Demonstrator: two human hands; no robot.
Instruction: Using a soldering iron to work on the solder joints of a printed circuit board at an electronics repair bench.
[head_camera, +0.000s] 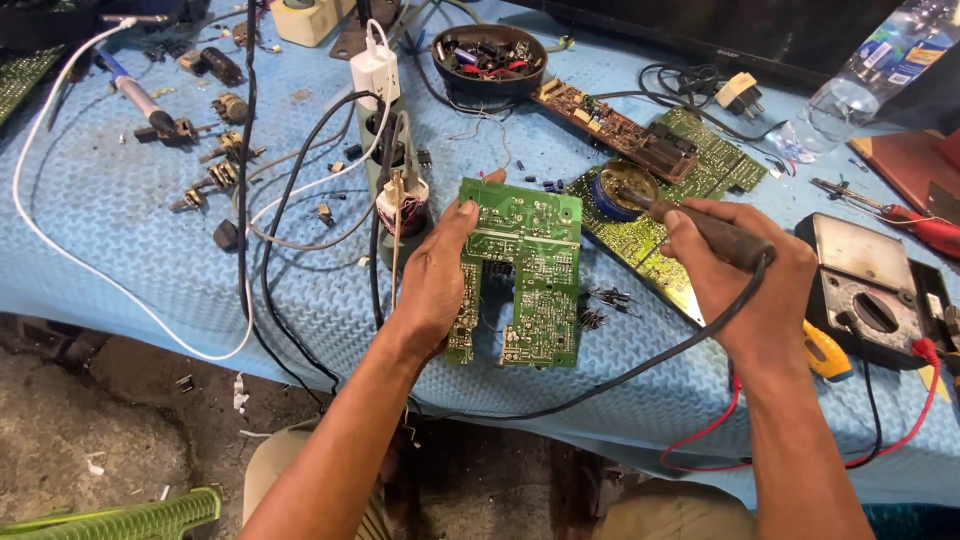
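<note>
My left hand (437, 275) grips the left edge of a green circuit board (530, 265) with a notch cut in its near side, holding it solder side up above the blue table cover. My right hand (745, 270) holds a dark soldering iron (700, 225) by its handle. The iron's tip points left into a small round blue tin (612, 190) resting on another green board (690, 160). The iron's black cord (640, 370) trails down across the cloth toward the table's near edge.
A multimeter (868, 290) with red and black leads lies at the right. A power strip (385, 120) with a white charger, a black bowl of parts (490, 58), loose components, a second soldering iron (135, 95), cables and a plastic bottle (865, 80) crowd the blue cloth (130, 210).
</note>
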